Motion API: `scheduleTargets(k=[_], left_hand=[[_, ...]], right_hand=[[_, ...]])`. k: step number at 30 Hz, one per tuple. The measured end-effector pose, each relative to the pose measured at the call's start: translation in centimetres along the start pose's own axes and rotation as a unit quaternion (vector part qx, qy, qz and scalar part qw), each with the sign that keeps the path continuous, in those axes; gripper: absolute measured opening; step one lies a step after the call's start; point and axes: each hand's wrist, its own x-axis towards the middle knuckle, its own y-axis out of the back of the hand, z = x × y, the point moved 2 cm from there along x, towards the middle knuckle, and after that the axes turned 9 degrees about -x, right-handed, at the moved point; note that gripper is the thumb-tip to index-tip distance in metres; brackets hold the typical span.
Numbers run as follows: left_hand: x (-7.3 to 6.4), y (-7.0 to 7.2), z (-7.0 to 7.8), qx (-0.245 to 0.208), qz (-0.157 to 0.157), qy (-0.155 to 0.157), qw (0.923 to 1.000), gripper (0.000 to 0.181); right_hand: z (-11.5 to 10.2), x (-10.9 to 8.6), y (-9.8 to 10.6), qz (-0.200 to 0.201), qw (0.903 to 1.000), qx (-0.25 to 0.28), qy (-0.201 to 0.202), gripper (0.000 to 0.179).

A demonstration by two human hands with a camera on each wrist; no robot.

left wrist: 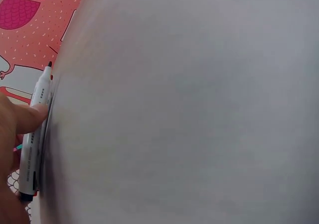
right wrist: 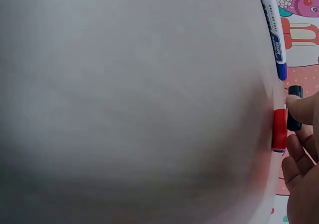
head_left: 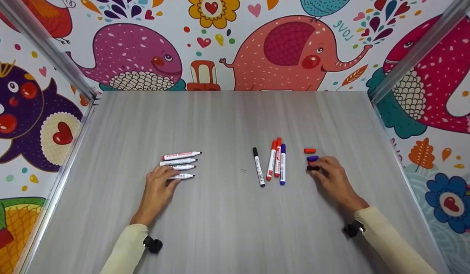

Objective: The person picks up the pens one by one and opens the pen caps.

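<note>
My left hand [head_left: 158, 186] pinches an uncapped white marker [head_left: 184, 176] with a dark tip, its black end showing in the left wrist view. Beyond it lie a red-lettered uncapped marker [head_left: 181, 155] and two more uncapped markers [head_left: 179, 162], tips to the right. On the other side, my right hand [head_left: 333, 180] pinches a black marker cap [head_left: 313, 168] between thumb and fingers. Close to those fingers are a blue cap [head_left: 313, 158] and a second red cap [right wrist: 279, 129]; a red cap [head_left: 310, 151] lies farther back. The fingers partly cover the nearer caps.
Between the hands lie a capped black marker [head_left: 258, 167], two capped red markers [head_left: 271, 160] and a capped blue marker [head_left: 283, 164]. Small dark strokes [head_left: 243, 171] mark the grey table [head_left: 219, 213]. Printed cartoon walls and metal rails [head_left: 48, 49] border it.
</note>
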Motion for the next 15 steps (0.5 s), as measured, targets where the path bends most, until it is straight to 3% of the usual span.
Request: scheduleTargets(k=[10,15], left_hand=[[-0.05,-0.11,0.04,0.026,-0.008,-0.019,0.9995,0.026],[-0.03,-0.07,-0.03,0.035,-0.004,-0.031,0.9989,0.027]], right_hand=[[0.13,-0.18,-0.25,-0.013,0.9995,-0.012,-0.027,0.035],[0.28,-0.15,-0.2,-0.003,0.9998,-0.009,-0.017,0.035]])
